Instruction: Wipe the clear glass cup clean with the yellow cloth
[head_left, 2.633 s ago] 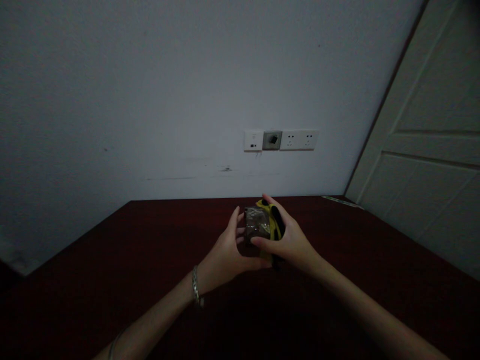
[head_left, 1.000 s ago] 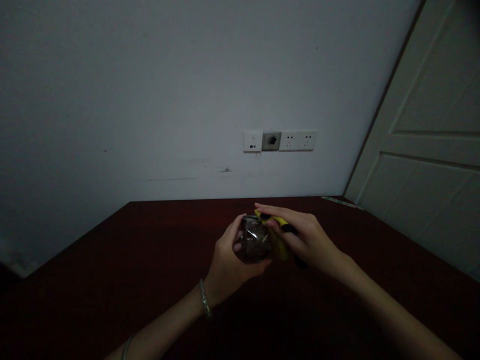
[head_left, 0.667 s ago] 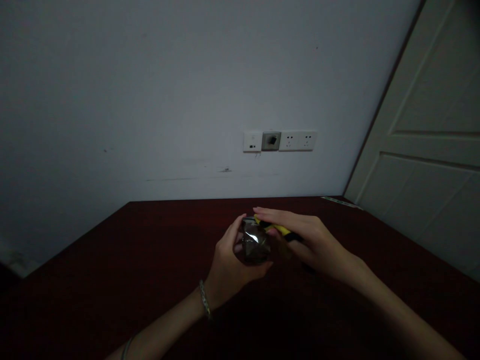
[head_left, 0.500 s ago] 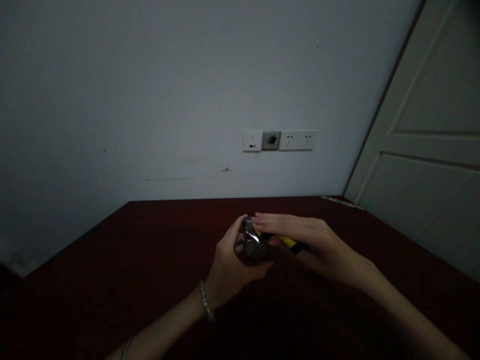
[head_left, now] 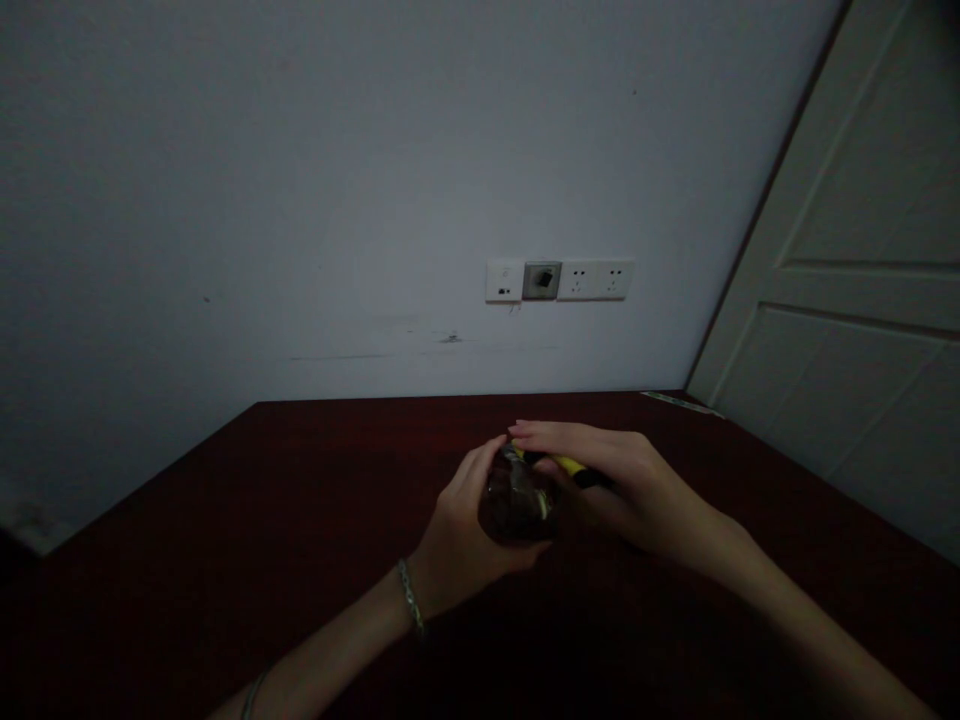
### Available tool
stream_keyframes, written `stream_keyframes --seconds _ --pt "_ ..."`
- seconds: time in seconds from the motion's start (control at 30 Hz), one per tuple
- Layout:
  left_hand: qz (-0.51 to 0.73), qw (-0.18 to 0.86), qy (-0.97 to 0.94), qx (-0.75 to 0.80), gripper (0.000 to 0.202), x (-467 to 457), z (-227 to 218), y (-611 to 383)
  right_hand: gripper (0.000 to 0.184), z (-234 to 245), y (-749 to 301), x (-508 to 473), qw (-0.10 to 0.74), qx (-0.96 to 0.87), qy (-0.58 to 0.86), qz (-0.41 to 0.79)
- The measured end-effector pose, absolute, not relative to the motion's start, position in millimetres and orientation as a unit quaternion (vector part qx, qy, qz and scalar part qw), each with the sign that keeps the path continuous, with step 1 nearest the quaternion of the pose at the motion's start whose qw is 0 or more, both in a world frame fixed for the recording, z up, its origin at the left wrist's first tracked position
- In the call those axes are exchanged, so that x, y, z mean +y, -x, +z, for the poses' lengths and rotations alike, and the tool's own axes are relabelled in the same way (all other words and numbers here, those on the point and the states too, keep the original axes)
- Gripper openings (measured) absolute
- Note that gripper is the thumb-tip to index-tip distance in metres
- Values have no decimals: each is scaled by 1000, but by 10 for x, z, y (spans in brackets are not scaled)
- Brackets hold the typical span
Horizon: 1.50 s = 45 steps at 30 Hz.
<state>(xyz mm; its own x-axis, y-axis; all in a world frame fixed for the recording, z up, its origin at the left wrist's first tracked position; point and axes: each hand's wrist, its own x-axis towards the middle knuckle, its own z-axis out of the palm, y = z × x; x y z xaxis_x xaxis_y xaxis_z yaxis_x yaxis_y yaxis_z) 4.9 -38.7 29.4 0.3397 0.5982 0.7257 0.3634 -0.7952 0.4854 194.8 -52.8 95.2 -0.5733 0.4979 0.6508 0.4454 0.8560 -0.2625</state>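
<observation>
My left hand (head_left: 469, 525), with a bracelet at its wrist, is closed around a dark, shiny, rounded object (head_left: 517, 505) that looks see-through in places; its kind is too dim to make out. Over its upper right side sits my right hand (head_left: 611, 480), fingers wrapped round a slim yellow-and-black tool (head_left: 571, 467). The near end of that tool lies against or just above the dark object's top; contact cannot be told. Most of the tool is hidden under my right fingers.
Beneath my hands is a dark red table top (head_left: 337, 480). A pale wall (head_left: 375, 200) with a row of sockets (head_left: 592, 280) stands behind it. To the right is a panelled door (head_left: 847, 260); a thin printed strip (head_left: 679, 403) lies at the far right table edge.
The dark object has turned in my left hand and sits slightly lower and further right. The yellow-and-black tool has shifted a little up, with less of it showing.
</observation>
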Motion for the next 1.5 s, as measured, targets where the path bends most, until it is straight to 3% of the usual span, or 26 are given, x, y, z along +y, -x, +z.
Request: stream_keyframes --seconds 0.2,0.4,0.67,0.97,1.23,1.5 --pt "491 116 -812 293 72 -366 227 -62 57 1014 -1826 -713 303 -932 198 -28" --pt "480 113 -816 302 73 -386 286 -77 40 996 -1876 -598 337 -904 264 -10" --pt "483 90 -819 298 75 -374 255 -89 28 1028 -1871 -604 287 -914 284 -43" --pt "491 33 -816 302 72 -352 213 -71 43 1041 -1797 -735 251 -935 247 -44" --pt "486 34 -821 299 65 -372 255 -85 32 997 -1783 -677 262 -921 269 -104" --pt "488 70 -812 312 62 -395 281 -86 35 1014 -1767 -725 277 -920 274 -46"
